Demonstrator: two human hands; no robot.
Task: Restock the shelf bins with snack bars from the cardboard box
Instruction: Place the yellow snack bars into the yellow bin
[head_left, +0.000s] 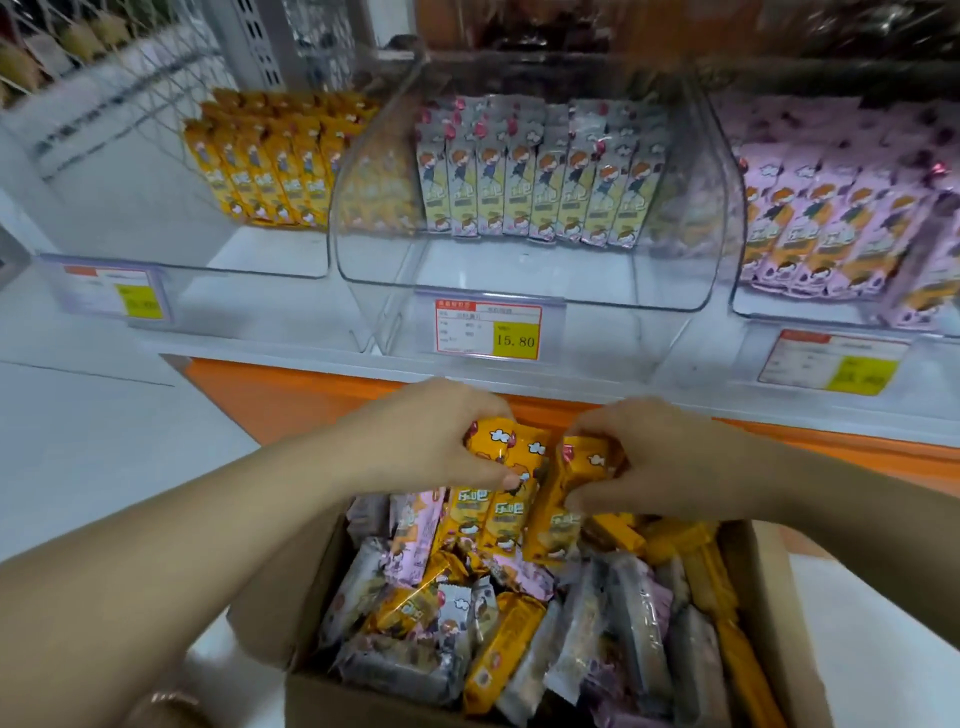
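Observation:
A cardboard box (779, 613) at the bottom centre holds several mixed snack bars in yellow, pink and grey wrappers. My left hand (421, 431) grips two yellow snack bars (488, 499) upright above the box's far edge. My right hand (660, 457) is closed on another yellow bar (556, 514) right beside them. Three clear shelf bins stand behind: the left bin (156, 228) with yellow bars (270, 161), the middle bin (519, 275) with grey-green bars (540, 176), the right bin (748, 306) with pink bars (841, 223).
Price tags hang on the bin fronts, the middle tag (488, 330) reading 15.80. A white shelf ledge (597, 384) with an orange base panel (291, 400) runs just behind the box. White floor (93, 447) lies to the left. Wire racks (104, 67) stand at upper left.

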